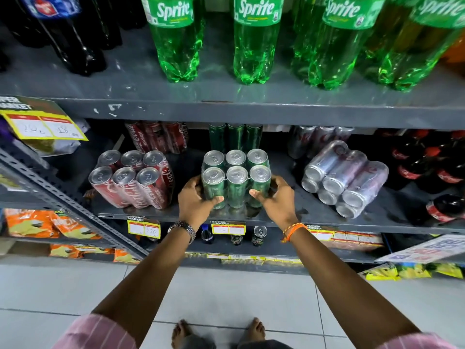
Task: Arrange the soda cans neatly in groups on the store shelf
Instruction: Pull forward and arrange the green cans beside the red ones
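Note:
A shrink-wrapped pack of green soda cans (236, 180) stands upright near the front of the grey middle shelf (314, 217). My left hand (196, 200) grips its left side and my right hand (276, 200) grips its right side. To the left stands a wrapped pack of red cola cans (133, 181), upright. To the right a wrapped pack of silver cans (344, 177) lies tipped on its side. Behind them stand more red cans (158, 136), green cans (235, 137) and silver cans (319, 139), partly hidden under the upper shelf.
Green Sprite bottles (254, 41) and dark bottles (75, 41) fill the upper shelf. Small cola bottles (427, 162) crowd the right end of the middle shelf. Yellow price tags (227, 227) hang on the shelf edge. Snack bags (50, 222) sit at lower left; tiled floor lies below.

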`<action>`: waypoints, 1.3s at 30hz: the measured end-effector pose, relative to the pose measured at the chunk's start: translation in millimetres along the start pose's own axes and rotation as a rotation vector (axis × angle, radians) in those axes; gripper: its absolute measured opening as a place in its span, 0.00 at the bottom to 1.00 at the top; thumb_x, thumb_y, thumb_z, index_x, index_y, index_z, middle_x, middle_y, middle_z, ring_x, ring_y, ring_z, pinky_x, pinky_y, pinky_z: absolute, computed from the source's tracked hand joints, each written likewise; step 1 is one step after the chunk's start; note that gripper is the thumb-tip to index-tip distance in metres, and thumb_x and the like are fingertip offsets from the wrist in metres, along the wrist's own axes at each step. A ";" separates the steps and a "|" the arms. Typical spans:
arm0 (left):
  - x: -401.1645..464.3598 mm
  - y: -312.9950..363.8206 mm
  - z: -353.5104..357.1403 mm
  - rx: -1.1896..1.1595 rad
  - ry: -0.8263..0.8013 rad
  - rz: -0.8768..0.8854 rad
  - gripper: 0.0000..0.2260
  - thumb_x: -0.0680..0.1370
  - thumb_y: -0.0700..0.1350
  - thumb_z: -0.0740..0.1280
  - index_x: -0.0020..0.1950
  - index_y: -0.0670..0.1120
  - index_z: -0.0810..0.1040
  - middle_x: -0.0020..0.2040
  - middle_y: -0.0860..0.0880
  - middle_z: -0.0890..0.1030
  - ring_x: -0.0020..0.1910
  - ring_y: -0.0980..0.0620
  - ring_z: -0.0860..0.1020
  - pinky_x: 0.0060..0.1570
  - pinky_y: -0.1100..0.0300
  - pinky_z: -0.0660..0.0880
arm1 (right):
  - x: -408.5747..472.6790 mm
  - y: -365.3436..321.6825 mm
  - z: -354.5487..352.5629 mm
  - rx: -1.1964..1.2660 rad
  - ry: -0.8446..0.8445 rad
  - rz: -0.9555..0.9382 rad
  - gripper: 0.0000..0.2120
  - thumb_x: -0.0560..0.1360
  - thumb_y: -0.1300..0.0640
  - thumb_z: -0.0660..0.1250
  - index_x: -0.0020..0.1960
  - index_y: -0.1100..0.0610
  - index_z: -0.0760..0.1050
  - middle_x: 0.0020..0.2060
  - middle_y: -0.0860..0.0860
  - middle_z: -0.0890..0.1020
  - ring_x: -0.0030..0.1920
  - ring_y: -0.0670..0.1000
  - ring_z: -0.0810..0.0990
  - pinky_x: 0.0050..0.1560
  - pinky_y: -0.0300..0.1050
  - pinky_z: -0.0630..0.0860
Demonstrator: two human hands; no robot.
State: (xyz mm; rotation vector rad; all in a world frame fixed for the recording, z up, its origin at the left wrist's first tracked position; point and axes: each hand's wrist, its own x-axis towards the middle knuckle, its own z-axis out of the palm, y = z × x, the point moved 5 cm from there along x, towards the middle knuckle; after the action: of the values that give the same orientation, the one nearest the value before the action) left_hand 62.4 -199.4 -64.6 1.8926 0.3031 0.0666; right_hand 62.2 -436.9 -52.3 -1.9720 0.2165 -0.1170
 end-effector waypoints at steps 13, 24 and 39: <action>50.9 88.6 9.7 0.385 -0.208 0.333 0.27 0.80 0.57 0.52 0.70 0.42 0.74 0.69 0.42 0.77 0.69 0.45 0.75 0.67 0.58 0.68 | -20.5 -20.3 17.1 -0.202 0.127 -0.168 0.28 0.82 0.54 0.57 0.78 0.61 0.53 0.77 0.56 0.62 0.77 0.56 0.59 0.77 0.42 0.52; 12.7 73.8 -12.3 0.403 -0.003 0.365 0.29 0.82 0.56 0.48 0.52 0.37 0.82 0.51 0.37 0.84 0.51 0.40 0.82 0.54 0.48 0.76 | 42.6 -25.8 4.9 -0.385 0.041 -0.219 0.22 0.79 0.62 0.61 0.72 0.62 0.68 0.67 0.62 0.75 0.69 0.64 0.70 0.72 0.53 0.62; 45.9 105.6 5.2 0.247 -0.220 0.230 0.27 0.80 0.65 0.50 0.55 0.48 0.79 0.54 0.46 0.79 0.56 0.51 0.75 0.55 0.65 0.62 | -16.8 -55.1 0.8 -0.104 0.117 -0.252 0.11 0.75 0.53 0.69 0.56 0.55 0.78 0.52 0.53 0.78 0.52 0.52 0.79 0.54 0.43 0.75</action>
State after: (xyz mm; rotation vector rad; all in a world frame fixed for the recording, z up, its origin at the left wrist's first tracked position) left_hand 126.4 -225.5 27.7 2.1518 -0.0607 -0.0260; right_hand 51.3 -411.4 -1.9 -2.0922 0.0491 -0.3925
